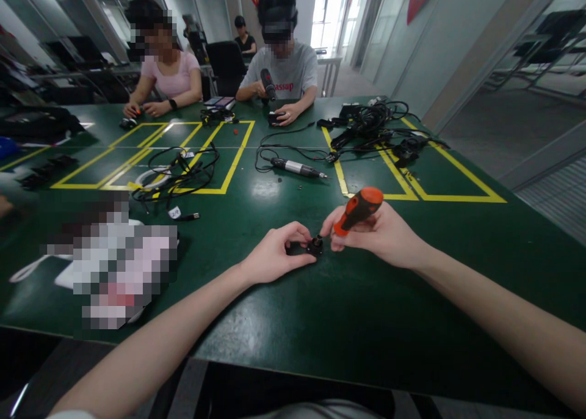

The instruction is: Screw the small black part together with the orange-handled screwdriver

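My left hand [279, 252] rests on the green table with thumb and fingers closed around a small black round part [315, 246]. In my right hand [379, 233] is a screwdriver [359, 208] with an orange and black handle. It is tilted, handle end up and to the right, and its lower end points down toward the black part. The fingers partly cover the lower end, so I cannot tell whether the tip touches the part. Beyond my hands lies an electric screwdriver [297, 167] with a silver and black body and a cable.
Yellow tape [224, 191] marks boxes on the green table [256, 321]. Coiled black cables [183, 174] lie left, with a USB plug [195, 216] nearer. Tangled cables [375, 123] sit at the back right. Blurred-out items [137, 272] lie front left. Two people work across the table, one holding a power drill [268, 84].
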The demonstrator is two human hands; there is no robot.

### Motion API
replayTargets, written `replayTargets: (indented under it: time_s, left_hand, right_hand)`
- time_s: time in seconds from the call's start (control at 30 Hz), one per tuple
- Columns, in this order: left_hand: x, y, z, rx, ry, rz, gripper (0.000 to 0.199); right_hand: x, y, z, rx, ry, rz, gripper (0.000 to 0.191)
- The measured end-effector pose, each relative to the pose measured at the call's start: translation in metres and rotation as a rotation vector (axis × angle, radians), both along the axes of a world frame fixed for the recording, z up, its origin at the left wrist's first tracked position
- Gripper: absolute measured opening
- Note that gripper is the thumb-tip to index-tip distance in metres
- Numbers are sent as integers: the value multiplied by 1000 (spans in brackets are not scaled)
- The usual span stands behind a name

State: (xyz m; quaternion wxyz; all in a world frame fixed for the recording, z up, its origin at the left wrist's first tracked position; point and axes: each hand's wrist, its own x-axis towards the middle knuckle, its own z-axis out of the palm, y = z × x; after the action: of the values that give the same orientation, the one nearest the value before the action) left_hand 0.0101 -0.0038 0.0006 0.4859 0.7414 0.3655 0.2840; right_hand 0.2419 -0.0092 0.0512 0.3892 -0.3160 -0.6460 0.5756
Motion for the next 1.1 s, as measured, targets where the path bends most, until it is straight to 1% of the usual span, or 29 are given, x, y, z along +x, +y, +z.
replayTargets:
  time_s: [0.1, 0.3, 0.47, 0.57, 0.7, 0.83, 1.0, 1.1]
  left_hand:
    - [0, 0, 1, 7, 6, 6, 30]
    - [0, 1, 1, 51, 57, 9, 29]
    - [0, 1, -1, 137, 118, 55, 34]
    - [0, 1, 0, 173, 148, 57, 35]
    - [-1, 1, 1, 207, 160, 51, 35]
    - [-1, 1, 2, 215, 171, 41, 32]
    - [-2, 1, 2, 217, 187, 41, 33]
    - [-2, 0, 2, 210, 199, 46, 35]
  right_hand:
    - [0, 1, 1, -11, 10, 11, 21]
    - [-1, 2, -5, -52, 90, 57, 28]
    - [-3, 0, -4, 2, 30, 8, 24]
    - [-4, 0, -2, 24, 3, -22, 26]
    - [-4, 1, -5, 1, 31, 9, 29]
    - [-4, 1, -8, 10, 80, 31, 30]
    - [-4, -1, -5, 43, 0, 14, 29]
    - [-4, -2, -3, 57, -13, 11, 29]
